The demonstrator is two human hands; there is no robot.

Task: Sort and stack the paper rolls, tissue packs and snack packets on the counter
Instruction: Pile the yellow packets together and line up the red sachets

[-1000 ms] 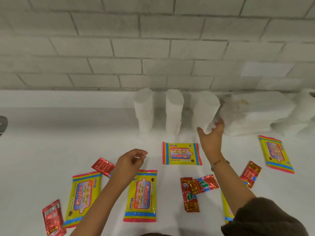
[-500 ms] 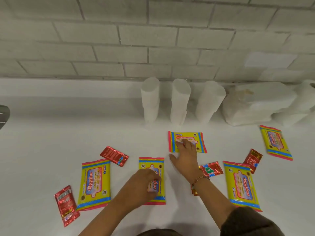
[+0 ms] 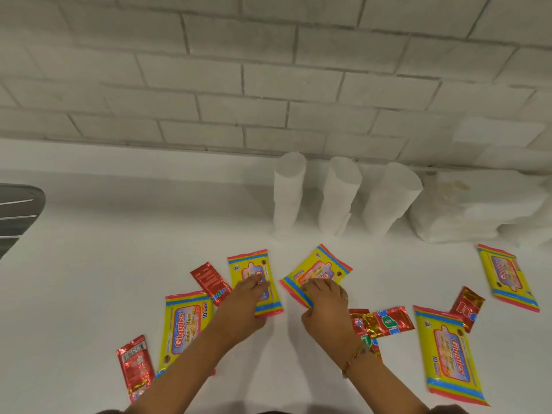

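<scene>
The desk (image 3: 89, 264) is smooth matte white and meets a wall (image 3: 268, 85) of pale grey bricks with darker joints. At the back three paper rolls (image 3: 339, 195) stand upright in a row, soft white cylinders with a faintly fuzzy surface. Just right of them lies a crinkled clear bag (image 3: 466, 207) of folded white paper. The tissue packs are flat glossy oblongs, yellow with red and blue striped ends. The snack packets are smaller shiny red foil sachets, one of them (image 3: 210, 282) touching the left edge of the straight tissue pack (image 3: 263, 306). The left hand (image 3: 245, 300) rests on that pack, fingers stretched almost flat and holding nothing. The right hand (image 3: 325, 303) has its fingers bent over the near end of the tilted tissue pack (image 3: 322, 264), thumb at its edge, pinching it. Two crossed foil packets (image 3: 388, 321) lie just beside the right wrist, which wears a beaded bracelet (image 3: 352, 358). Half a second ago the tilted pack lay square, its long side across, under flat fingers. It now sits diagonally. The straight pack has slid forward, level with the red sachet.
</scene>
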